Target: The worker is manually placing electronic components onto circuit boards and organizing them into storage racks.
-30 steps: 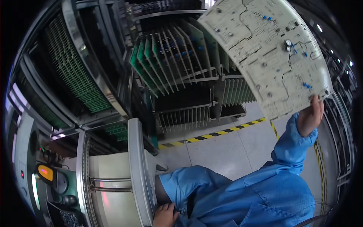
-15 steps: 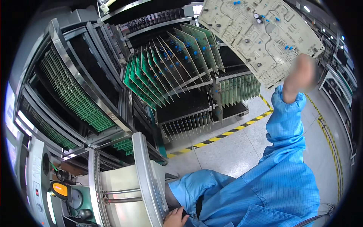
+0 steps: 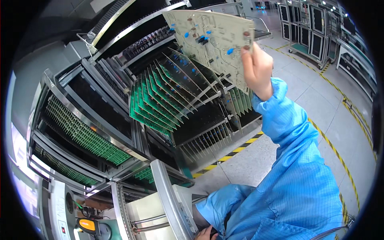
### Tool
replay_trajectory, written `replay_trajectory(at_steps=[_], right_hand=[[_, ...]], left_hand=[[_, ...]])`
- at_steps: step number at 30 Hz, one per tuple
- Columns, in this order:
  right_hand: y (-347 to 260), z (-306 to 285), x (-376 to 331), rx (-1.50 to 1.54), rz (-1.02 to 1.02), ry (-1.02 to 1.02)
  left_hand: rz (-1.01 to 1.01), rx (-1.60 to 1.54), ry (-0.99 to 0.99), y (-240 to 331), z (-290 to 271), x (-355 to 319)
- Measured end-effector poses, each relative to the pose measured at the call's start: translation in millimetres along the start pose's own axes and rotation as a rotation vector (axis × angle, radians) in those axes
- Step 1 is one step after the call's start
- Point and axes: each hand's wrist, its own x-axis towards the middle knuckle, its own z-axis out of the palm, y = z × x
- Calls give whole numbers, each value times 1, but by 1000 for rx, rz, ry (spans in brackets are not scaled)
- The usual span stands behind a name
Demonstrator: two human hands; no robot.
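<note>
Pinching board [image 3: 219, 46] by its edge at one o'clock with right hand [image 3: 257, 68], probably sparing components [image 3: 230, 51]; resting left hand [image 3: 205, 233] at six o'clock, with grip unclear.

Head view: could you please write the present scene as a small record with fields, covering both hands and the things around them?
Right hand: raised, grip closed on the right edge of the circuit board
Circuit board: pale, tilted, with blue components
Left hand: partly cut off at the lower edge; whether it holds anything cannot be told
Behind the board: green upright boards in a row
Floor: yellow-black striped tape
Lower left: yellow-and-black device
Clothing: blue sleeve
</note>
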Motion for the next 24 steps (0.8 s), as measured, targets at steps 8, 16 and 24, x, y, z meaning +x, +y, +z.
replay_trajectory(at_steps=[8, 16, 24], right_hand=[[8, 41, -13, 1, -76, -29], [14, 74, -24, -36, -81, -107], [28, 99, -38, -80, -77, -149]], left_hand=[[-7, 22, 32, 3, -5, 1], [-69, -21, -35, 4, -7, 3], [-109, -28, -44, 7, -5, 0]])
